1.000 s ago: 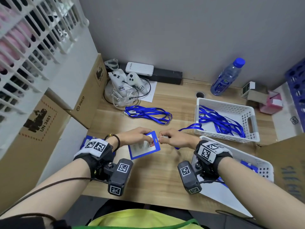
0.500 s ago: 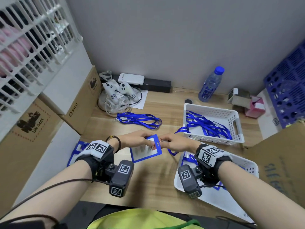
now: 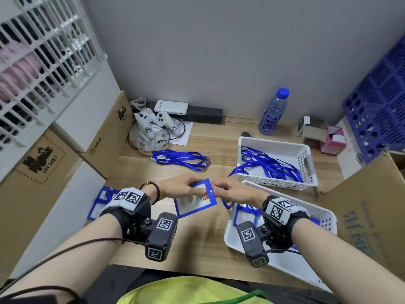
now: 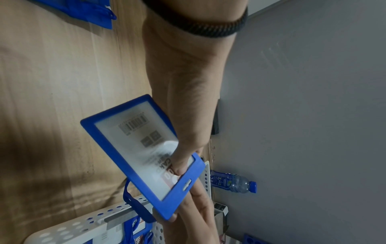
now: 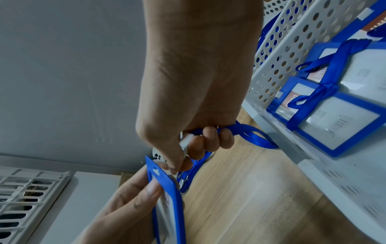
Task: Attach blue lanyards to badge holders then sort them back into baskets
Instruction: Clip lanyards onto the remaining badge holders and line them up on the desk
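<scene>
My left hand (image 3: 186, 188) pinches a blue-framed badge holder (image 3: 192, 204) near its slotted end, thumb on the clear window (image 4: 179, 163). Above the wooden table my right hand (image 3: 228, 190) pinches the metal clip (image 5: 185, 143) of a blue lanyard (image 5: 248, 133) and holds it at the holder's slot (image 5: 155, 170). The strap trails from my curled right fingers down toward the near basket (image 3: 322, 213). That white basket holds several badge holders with lanyards attached (image 5: 334, 115). The far white basket (image 3: 306, 150) holds several loose blue lanyards (image 3: 269, 165).
A bundle of lanyards (image 3: 179, 159) lies on the table (image 3: 197, 238) behind my hands. Bare badge holders (image 3: 98, 205) lie at the left edge by cardboard boxes (image 3: 39, 172). Controllers (image 3: 153, 126), a water bottle (image 3: 272, 113) and small boxes (image 3: 311, 128) stand at the back. A cardboard flap (image 3: 372, 205) rises on the right.
Both hands stay together at the holder's slot and barely move; the head view has tilted and shifted, bringing the blue crate at right into view.
</scene>
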### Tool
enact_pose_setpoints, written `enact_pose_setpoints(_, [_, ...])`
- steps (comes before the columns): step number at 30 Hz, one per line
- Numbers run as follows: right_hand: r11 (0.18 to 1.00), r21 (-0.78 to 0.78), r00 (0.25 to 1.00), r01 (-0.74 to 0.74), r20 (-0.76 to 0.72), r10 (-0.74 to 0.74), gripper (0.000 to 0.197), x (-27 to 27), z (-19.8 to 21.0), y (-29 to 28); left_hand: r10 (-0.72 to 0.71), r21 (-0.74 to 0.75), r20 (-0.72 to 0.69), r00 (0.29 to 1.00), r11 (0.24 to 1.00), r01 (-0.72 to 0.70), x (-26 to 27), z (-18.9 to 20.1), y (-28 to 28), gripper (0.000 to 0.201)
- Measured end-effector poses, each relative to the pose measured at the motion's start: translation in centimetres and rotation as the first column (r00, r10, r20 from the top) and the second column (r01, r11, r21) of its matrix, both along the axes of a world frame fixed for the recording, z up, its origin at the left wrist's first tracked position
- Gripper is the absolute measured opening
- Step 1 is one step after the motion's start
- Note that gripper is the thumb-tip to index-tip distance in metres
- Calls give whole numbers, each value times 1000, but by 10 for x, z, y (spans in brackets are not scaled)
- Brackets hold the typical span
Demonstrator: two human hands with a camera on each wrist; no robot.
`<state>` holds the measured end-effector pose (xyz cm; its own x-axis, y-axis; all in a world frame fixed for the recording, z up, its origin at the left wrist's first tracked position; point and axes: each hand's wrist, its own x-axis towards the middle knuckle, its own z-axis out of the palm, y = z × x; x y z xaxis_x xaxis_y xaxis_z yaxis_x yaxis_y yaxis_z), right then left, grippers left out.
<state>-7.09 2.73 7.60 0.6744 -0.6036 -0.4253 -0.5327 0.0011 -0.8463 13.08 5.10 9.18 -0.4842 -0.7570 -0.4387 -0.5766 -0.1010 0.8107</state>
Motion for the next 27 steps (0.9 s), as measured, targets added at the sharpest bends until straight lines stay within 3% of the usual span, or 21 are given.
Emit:
enact_pose_setpoints(5, [1000,-10,999,29,-16,-29,23,2,-4,1,7,-11,40,999,1000,-6,-1,-1,2,6])
enact_pose_setpoints(12, [993,89,993,78,86,-85,33,0,-6,0,32,-3,3,999,999,-32,-2,2,0,7])
enact_pose_setpoints(27, [988,110,982,105,143,-120,17,-18,-8,-6,9,-21,40,999,1000,-8,-15,4,-16,7])
